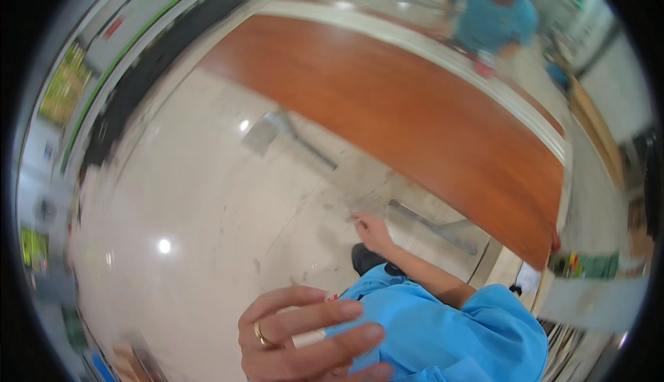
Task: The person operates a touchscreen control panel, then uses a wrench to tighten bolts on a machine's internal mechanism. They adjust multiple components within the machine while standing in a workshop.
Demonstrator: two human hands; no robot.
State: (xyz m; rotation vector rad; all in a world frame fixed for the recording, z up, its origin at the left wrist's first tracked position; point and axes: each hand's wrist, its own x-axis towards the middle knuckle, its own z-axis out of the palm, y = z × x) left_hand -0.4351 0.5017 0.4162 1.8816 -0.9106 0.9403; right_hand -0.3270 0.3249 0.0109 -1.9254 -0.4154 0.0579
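Observation:
My left hand is close in front of my blue shirt, a gold ring on one finger. Its fingers are bent and spread apart, and I see nothing gripped in them. A pale patch shows between the fingers; I cannot make out what it is. Farther off, my right hand hangs over the floor beside the near side of a long table with a reddish-brown top. Its fingers are curled together, with a small dark spot at their tips, too blurred to name. Neither hand touches the table.
Across the table a person in a blue shirt is near a red and white object. Metal table legs stand on the pale, shiny floor. Green items sit at the right; long boards lean beyond.

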